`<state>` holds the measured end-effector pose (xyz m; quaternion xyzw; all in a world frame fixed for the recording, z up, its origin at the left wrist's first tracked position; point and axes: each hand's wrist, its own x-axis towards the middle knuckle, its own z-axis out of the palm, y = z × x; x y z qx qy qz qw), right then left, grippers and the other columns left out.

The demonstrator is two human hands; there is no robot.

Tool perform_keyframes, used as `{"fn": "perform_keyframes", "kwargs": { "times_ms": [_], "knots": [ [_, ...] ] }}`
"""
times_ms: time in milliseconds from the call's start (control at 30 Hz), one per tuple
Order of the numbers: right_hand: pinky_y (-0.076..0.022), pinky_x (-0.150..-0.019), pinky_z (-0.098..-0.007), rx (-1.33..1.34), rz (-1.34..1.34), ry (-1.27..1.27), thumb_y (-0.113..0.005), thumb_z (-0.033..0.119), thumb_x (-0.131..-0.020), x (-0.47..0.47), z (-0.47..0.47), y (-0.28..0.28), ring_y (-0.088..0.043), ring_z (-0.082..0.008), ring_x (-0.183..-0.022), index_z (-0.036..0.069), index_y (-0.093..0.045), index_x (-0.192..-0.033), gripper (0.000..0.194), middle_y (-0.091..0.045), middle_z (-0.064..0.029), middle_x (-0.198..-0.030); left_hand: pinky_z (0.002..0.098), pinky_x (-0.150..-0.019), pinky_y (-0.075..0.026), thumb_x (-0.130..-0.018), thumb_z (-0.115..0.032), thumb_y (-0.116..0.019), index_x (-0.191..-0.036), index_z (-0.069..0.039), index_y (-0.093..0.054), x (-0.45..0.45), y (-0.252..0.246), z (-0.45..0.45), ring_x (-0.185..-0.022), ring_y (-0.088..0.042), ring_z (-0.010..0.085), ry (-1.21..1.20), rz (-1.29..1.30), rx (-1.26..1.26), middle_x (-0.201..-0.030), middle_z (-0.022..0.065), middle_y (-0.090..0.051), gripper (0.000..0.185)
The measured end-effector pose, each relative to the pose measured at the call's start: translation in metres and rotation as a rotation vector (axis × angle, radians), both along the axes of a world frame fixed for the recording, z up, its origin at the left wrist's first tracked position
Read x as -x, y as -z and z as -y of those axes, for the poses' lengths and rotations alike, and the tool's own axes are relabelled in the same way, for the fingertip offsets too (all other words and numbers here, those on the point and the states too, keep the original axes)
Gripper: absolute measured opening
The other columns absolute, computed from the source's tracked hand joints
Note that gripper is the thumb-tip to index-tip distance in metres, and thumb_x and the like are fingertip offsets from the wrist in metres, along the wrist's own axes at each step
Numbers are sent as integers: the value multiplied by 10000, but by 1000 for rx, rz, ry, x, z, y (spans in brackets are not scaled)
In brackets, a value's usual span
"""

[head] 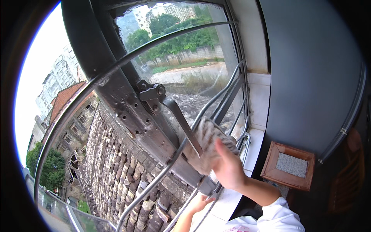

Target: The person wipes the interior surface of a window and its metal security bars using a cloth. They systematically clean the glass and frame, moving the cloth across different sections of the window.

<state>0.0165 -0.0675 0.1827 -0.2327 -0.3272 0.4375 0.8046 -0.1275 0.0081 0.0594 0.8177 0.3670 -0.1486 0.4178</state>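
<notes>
My right hand [230, 168] holds a striped grey cloth [216, 140] against the lower part of a window pane [203, 84], behind the metal bars. Both hand and cloth are blurred. The dark lever of a window handle [181, 123] hangs in front of the cloth's left part. Bolted above it is the handle's bracket, on a dark metal window frame post [139, 116] with several holes. Lower down, my left hand [199, 203] is at the foot of this post, by the sill. Its fingertips touch the metal there, though whether they grip it cannot be seen.
Curved metal security bars [145, 197] cross in front of the window. A white tiled sill [223, 203] runs below. To the right stand a grey panel [307, 72], a wooden-framed stool [311, 174] with a speckled top and a wooden chair [346, 179]. Outside lies a tiled roof [116, 162].
</notes>
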Motion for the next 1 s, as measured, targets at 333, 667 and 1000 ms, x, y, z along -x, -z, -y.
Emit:
{"fn": "perform_keyframes", "kwargs": {
  "times_ms": [333,667,1000],
  "knots": [
    [-216,-990,-311,86,686,302,-297,407,-901,-14,-1,16,-313,-173,-1189,3,-273,-1270,548,-320,-95,-1303,331,-710,-412,-757,-550,-521,-840,52,-585,0,2,2,-765,-543,243,-35,106,28,-763,184,-584,611],
    [-423,-823,-390,-33,1062,1010,-488,218,-850,-52,-47,-5,-526,-256,-964,69,-465,-1153,338,-532,-142,-1064,289,-842,-363,-775,-482,-535,-957,3,-611,0,10,-7,-936,-527,201,-23,6,122,-931,141,-603,524],
    [-386,-838,-405,-9,1368,1657,-407,240,-879,-218,-86,-10,-517,-324,-936,92,-479,-1138,307,-547,-171,-1016,263,-867,-348,-851,-315,-477,-1033,-29,-593,4,35,-18,-965,-530,151,15,76,349,-971,78,-612,359]
  ]
}}
